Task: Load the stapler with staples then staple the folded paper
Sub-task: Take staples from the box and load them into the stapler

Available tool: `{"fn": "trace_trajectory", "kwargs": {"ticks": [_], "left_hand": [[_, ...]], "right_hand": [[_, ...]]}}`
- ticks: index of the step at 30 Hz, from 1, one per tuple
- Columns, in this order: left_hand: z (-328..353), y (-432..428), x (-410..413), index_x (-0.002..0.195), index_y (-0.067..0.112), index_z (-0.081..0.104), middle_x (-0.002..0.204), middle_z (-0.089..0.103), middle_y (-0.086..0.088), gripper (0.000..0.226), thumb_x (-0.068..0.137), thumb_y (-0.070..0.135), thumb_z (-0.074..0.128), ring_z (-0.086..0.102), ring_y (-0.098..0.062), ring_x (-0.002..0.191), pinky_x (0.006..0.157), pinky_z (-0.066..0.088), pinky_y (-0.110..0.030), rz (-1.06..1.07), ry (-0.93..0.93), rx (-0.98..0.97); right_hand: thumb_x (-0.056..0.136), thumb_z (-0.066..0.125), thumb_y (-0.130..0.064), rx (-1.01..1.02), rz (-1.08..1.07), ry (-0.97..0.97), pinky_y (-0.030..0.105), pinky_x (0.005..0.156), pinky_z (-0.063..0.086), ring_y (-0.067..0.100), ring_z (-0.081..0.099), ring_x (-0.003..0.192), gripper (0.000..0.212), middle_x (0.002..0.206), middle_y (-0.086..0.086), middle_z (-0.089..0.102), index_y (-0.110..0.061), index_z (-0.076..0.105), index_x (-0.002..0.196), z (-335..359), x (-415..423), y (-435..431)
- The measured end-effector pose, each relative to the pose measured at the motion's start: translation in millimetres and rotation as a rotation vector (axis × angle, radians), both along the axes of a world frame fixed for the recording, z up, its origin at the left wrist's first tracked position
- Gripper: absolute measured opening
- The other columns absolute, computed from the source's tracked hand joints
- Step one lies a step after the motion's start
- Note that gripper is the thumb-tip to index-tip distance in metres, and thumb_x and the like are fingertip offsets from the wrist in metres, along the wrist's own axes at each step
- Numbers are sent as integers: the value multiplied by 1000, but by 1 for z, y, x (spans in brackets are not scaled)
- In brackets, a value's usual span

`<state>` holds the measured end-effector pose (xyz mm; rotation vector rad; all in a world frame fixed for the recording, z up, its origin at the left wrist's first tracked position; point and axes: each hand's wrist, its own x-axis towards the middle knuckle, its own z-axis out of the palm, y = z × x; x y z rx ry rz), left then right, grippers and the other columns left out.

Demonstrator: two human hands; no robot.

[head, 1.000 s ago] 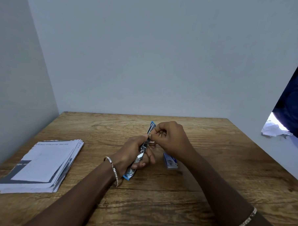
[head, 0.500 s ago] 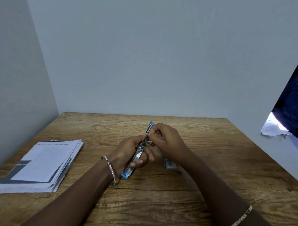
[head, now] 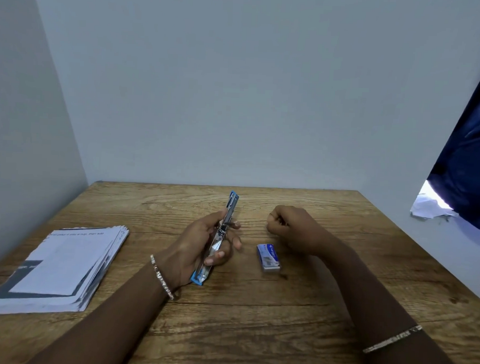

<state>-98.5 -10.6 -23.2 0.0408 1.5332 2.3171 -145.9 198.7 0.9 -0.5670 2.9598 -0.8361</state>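
Note:
My left hand (head: 203,243) grips a blue and silver stapler (head: 220,236), swung fully open into one long strip that points away from me above the table. My right hand (head: 292,228) hovers to its right, apart from it, fingers curled into a loose fist; whether anything is pinched inside cannot be seen. A small blue staple box (head: 268,258) lies on the table between the hands, below my right hand. A stack of folded paper (head: 62,267) rests at the left of the table.
The wooden table (head: 255,320) meets grey walls at the back and left. On the right, dark blue cloth (head: 470,170) and crumpled white paper (head: 430,206) lie beyond the table edge.
My right hand has left the open stapler and moved right, uncovering the staple box. The left hand keeps its grip on the stapler.

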Motion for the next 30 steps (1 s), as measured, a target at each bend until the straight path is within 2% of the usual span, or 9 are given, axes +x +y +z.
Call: {"fn": "trace_trajectory", "kwargs": {"ticks": [3, 6, 9, 14, 19, 22, 24, 27, 30], "left_hand": [[3, 2, 3, 85, 0, 52, 48, 60, -13, 38, 103, 33, 44, 36, -13, 23, 28, 24, -14, 15, 26, -9], [4, 4, 5, 79, 1, 49, 45, 58, -10, 33, 101, 26, 47, 36, -11, 24, 28, 25, -15, 25, 30, -13], [3, 3, 5, 77, 5, 51, 55, 62, -13, 24, 98, 16, 49, 38, -12, 28, 31, 26, -16, 50, 19, 55], [0, 3, 2, 76, 8, 52, 61, 63, -13, 22, 97, 9, 47, 42, -12, 30, 29, 28, -15, 55, 12, 86], [-1, 3, 0, 78, 7, 48, 60, 62, -12, 17, 95, 7, 48, 42, -12, 30, 28, 29, -16, 57, 12, 86], [-2, 3, -1, 79, 8, 50, 61, 61, -12, 15, 94, 7, 51, 41, -11, 30, 28, 28, -15, 73, 11, 88], [-2, 3, -2, 80, 7, 51, 60, 61, -11, 14, 93, 8, 53, 40, -10, 30, 28, 28, -14, 72, 12, 90], [-4, 3, -3, 82, 7, 53, 62, 61, -9, 11, 93, 8, 57, 40, -8, 30, 27, 27, -14, 68, 7, 78], [-6, 4, -4, 93, 3, 58, 68, 61, -8, 2, 91, 4, 58, 40, -7, 31, 27, 27, -15, 92, 4, 63]], "right_hand": [[90, 52, -12, 95, 22, -42, 38, 74, 44, 23, 51, 74, 14, 78, 11, 58, -8, 57, 78, 0, 2, -1], [93, 53, -15, 166, 13, -28, 45, 88, 48, 28, 61, 89, 17, 94, 16, 71, -12, 58, 78, -2, 0, -1], [96, 58, -19, 136, 36, -29, 33, 80, 45, 18, 58, 90, 12, 94, 3, 69, -15, 65, 87, -1, -1, 2], [92, 66, -16, -16, 35, 52, 12, 61, 37, 8, 55, 80, 10, 90, -4, 67, -12, 73, 98, 11, -1, 13], [83, 79, -18, -267, 139, -179, 15, 68, 46, 4, 57, 73, 20, 87, -3, 68, -20, 73, 102, 26, 8, 27], [71, 89, -23, -80, 227, -348, 26, 80, 53, 7, 63, 84, 43, 104, -1, 72, -26, 71, 110, 27, 12, 28], [61, 94, -29, 95, 237, -351, 23, 77, 53, 3, 62, 86, 57, 106, -9, 69, -33, 69, 111, 26, 13, 24], [57, 96, -28, 137, 247, -329, 7, 57, 46, -12, 59, 69, 56, 88, -20, 66, -32, 70, 106, 23, 13, 18], [57, 96, -28, 101, 251, -269, 17, 67, 52, -5, 62, 74, 50, 82, -17, 70, -28, 73, 101, 20, 14, 14]]}}
